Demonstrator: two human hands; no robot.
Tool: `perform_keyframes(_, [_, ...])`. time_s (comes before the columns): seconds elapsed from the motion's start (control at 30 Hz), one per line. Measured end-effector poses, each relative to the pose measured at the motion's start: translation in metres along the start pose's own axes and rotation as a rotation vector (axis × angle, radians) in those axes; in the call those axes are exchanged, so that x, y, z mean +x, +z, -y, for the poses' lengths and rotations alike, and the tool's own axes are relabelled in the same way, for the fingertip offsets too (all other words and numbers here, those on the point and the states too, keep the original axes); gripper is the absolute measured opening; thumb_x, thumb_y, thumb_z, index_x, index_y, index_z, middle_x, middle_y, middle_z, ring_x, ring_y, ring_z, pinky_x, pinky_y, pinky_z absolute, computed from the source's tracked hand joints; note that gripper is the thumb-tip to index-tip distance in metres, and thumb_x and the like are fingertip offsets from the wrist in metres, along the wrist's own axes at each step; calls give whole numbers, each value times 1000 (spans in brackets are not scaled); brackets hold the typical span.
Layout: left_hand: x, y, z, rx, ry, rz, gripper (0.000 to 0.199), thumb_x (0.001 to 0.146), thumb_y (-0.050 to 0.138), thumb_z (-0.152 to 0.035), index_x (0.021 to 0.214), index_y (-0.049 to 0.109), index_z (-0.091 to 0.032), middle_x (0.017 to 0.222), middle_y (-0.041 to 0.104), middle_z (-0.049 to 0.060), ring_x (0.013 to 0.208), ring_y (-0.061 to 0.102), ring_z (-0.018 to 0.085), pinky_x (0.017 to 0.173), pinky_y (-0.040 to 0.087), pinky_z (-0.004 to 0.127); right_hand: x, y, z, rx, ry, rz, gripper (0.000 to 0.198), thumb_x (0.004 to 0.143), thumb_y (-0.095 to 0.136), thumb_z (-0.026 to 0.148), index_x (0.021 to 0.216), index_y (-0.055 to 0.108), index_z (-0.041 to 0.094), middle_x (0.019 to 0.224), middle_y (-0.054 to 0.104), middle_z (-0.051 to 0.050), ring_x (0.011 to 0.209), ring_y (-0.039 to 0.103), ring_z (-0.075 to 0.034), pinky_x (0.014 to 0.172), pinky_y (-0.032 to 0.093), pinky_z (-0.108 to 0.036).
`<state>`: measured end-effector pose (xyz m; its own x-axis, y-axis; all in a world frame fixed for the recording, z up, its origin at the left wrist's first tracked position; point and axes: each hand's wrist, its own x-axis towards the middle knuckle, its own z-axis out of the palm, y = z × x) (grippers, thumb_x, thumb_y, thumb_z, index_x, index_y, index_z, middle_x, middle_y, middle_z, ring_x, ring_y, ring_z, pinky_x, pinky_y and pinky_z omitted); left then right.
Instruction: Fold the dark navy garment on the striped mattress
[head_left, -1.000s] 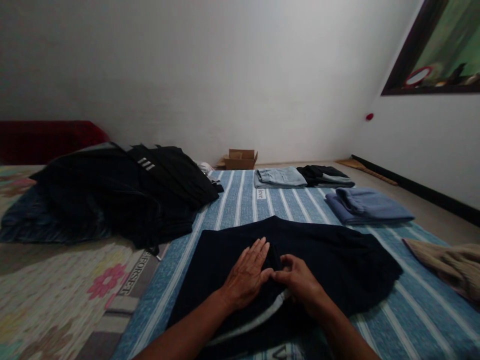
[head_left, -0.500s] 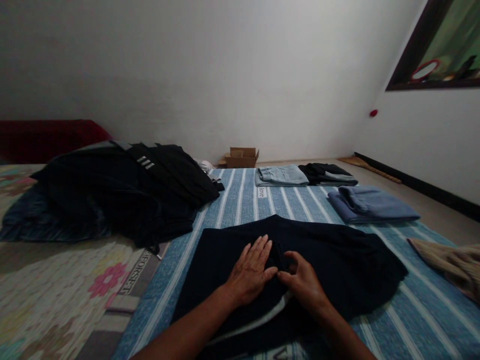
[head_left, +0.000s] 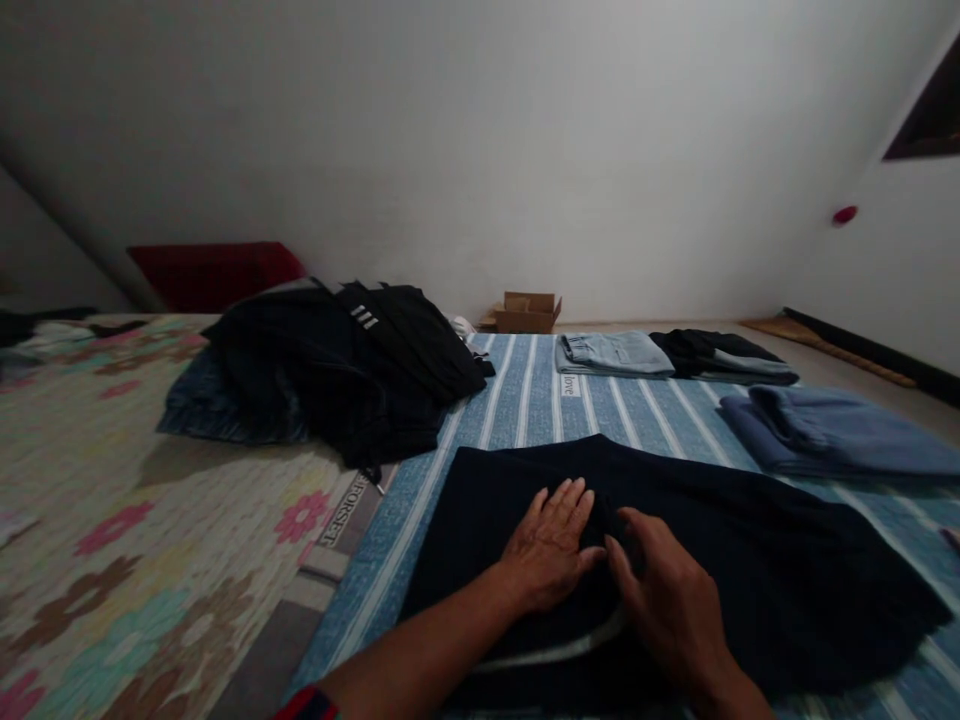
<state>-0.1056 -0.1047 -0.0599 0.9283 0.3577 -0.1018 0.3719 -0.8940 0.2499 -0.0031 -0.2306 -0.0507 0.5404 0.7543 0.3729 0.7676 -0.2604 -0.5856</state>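
Cut off and covered parts

The dark navy cloth garment (head_left: 712, 570) runs past the lower edge, partly covered by the left hand (head_left: 551, 545) and right hand (head_left: 671, 600); the folded blue-grey fabric pile (head_left: 832, 440) is cropped at right.

Striped blue mat (head_left: 525, 400) bears dark garment (head_left: 750, 560) and folded clothes (head_left: 832, 430).

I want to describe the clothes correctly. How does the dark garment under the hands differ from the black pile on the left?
The dark garment lies spread flat on the striped sheet; the black pile is heaped and crumpled. Both hands, left and right, rest on the garment; nothing touches the pile. The pile shows small white stripes. Both are dark cloth.
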Motion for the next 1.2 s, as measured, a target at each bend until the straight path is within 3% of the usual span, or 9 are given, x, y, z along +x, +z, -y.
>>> perform_keyframes(0.1, [-3, -1, 0, -11, 35, -31, 61, 93, 32, -43, 145, 14, -17, 153, 9, 8, 140, 5, 20, 113, 12, 44, 9, 8, 12, 132, -252, 37, 25, 89, 38, 25, 105, 56, 19, 97, 63, -10, 91, 60, -22, 79, 48, -35])
perform_keyframes(0.2, [-6, -2, 1, -43, 63, -52, 63, 90, 37, -40, 144, 15, -16, 153, 9, 10, 140, 7, 22, 113, 13, 44, 16, 26, 11, 184, -355, 101, 29, 90, 35, 21, 112, 54, 17, 110, 61, -12, 105, 56, -22, 91, 45, -37])
perform_keyframes(0.33, [-6, -1, 3, -108, 50, -116, 66, 87, 44, -35, 142, 19, -8, 151, 17, 15, 139, 15, 21, 113, 17, 40, 15, 38, 2, 104, -352, 80, 32, 90, 37, 23, 117, 54, 16, 123, 56, -12, 118, 48, -22, 99, 41, -40])
perform_keyframes(0.47, [-11, -12, 11, -63, 56, -186, 52, 88, 37, -21, 137, 31, -7, 148, 26, 15, 138, 18, 20, 112, 20, 40, 14, 31, 7, -6, -322, 87, 35, 91, 36, 25, 118, 55, 12, 124, 55, -14, 117, 50, -22, 97, 44, -37])
perform_keyframes(0.6, [-20, -25, 28, 71, -89, -190, 46, 90, 36, -24, 133, 39, -8, 147, 28, 16, 137, 20, 23, 111, 21, 42, 17, 31, 18, -188, -396, 165, 39, 90, 39, 27, 121, 55, 9, 129, 52, -17, 122, 45, -27, 101, 38, -42])
perform_keyframes(0.73, [-24, -23, 49, 167, -187, -135, 54, 91, 37, -38, 137, 34, -9, 149, 22, 14, 138, 16, 25, 111, 18, 46, 17, 37, 18, -366, -395, 328, 60, 83, 55, 41, 129, 48, 3, 137, 40, -24, 130, 31, -36, 105, 28, -50])
perform_keyframes(0.87, [-26, -14, 61, 152, -217, -71, 67, 90, 31, -55, 142, 24, -14, 151, 16, 10, 139, 10, 24, 111, 13, 47, 9, 38, 15, -429, -343, 417, 80, 81, 50, 59, 135, 40, 0, 141, 30, -26, 134, 20, -37, 109, 17, -50])
perform_keyframes(1.2, [-25, -5, 66, 143, -205, -78, 70, 89, 24, -60, 144, 19, -18, 152, 13, 7, 140, 7, 22, 111, 8, 45, 8, 37, 14, -484, -312, 489, 86, 84, 34, 68, 136, 36, -1, 144, 23, -26, 136, 13, -35, 110, 10, -48])
